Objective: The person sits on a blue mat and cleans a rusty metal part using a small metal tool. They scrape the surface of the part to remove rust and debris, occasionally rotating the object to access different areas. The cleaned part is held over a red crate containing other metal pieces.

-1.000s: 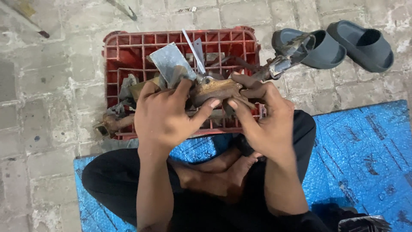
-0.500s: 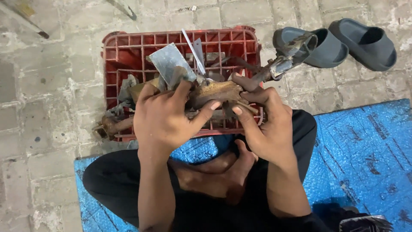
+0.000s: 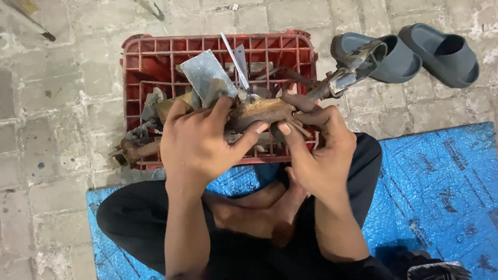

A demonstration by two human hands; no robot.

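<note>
Both of my hands close on one rusty metal part, brown and pitted, with a rounded body. My left hand clamps its near-left end, thumb pressed up against its underside; my right hand pinches its right end, thumb beside my left thumb and fingers curled over the top. I hold the part just above the near rim of a red plastic crate.

From my right grip, a dark arm of the part runs up and away to a bright metal bracket, which shows in front of the nearer grey slipper. A second grey slipper lies beyond it, further right.

Just above my left fingers, a flat grey metal plate stands tilted, with a thin pale blade beside it. To the left of my left hand, a rusty pipe piece pokes out at the crate's near corner.

Beneath both wrists lies a blue sheet, rectangular, with faint dark printed marks across it. The crate stands on pale paving stones.
</note>
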